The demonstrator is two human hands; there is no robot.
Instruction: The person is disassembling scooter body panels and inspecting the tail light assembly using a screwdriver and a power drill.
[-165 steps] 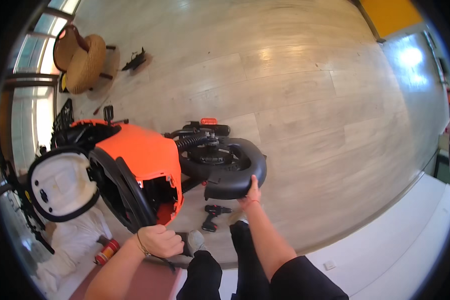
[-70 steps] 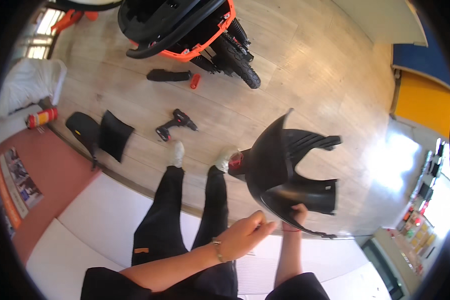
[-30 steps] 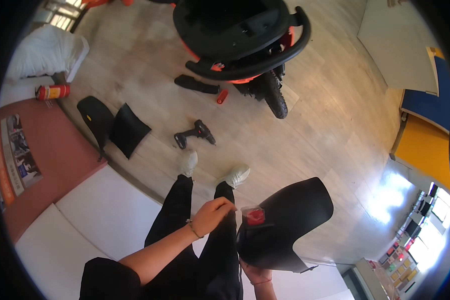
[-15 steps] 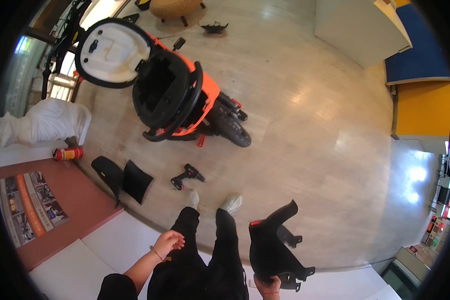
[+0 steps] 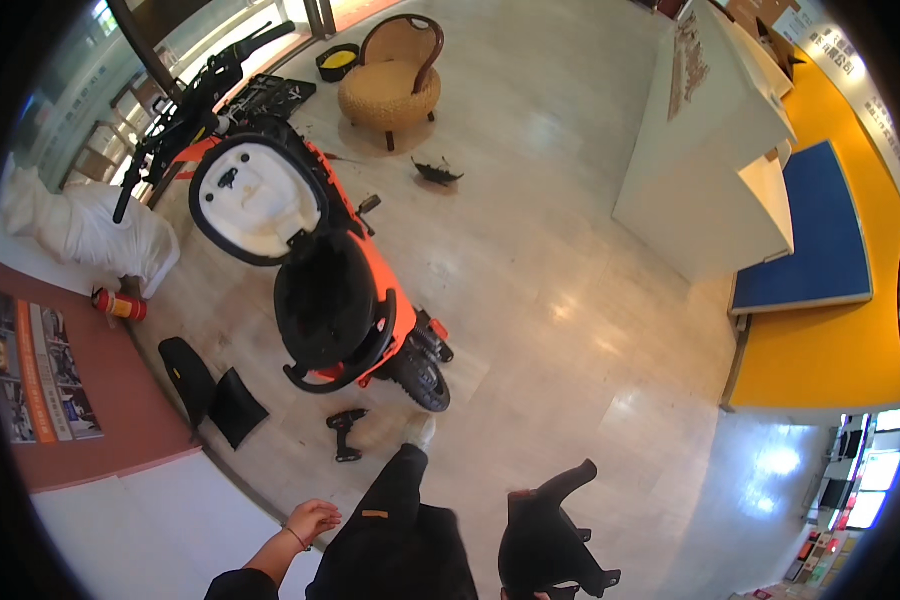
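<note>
My left hand (image 5: 312, 519) hangs at the lower middle beside my dark-trousered leg, fingers loosely curled and apart, holding nothing. My right hand (image 5: 541, 595), mostly hidden at the bottom edge, grips a curved black plastic fender part (image 5: 542, 540). A black cordless drill (image 5: 345, 437) lies on the floor near my white shoe (image 5: 418, 433). Left of the drill are two black panels (image 5: 238, 407). Ahead stands an orange and black scooter (image 5: 374, 262) with its white-lined seat lid (image 5: 255, 195) raised and its rear tyre (image 5: 420, 378) toward me.
A wicker chair (image 5: 387, 95) and small black part (image 5: 436, 173) are beyond the scooter. A white counter (image 5: 670, 200) and yellow-and-blue wall (image 5: 810, 350) are right. A red extinguisher (image 5: 120, 304), white covered bundle (image 5: 110, 230) and red-brown board (image 5: 60, 440) are left.
My view has tilted up, bringing more of the room into sight. The black part, still in my right hand, and my left hand now sit lower in the picture.
</note>
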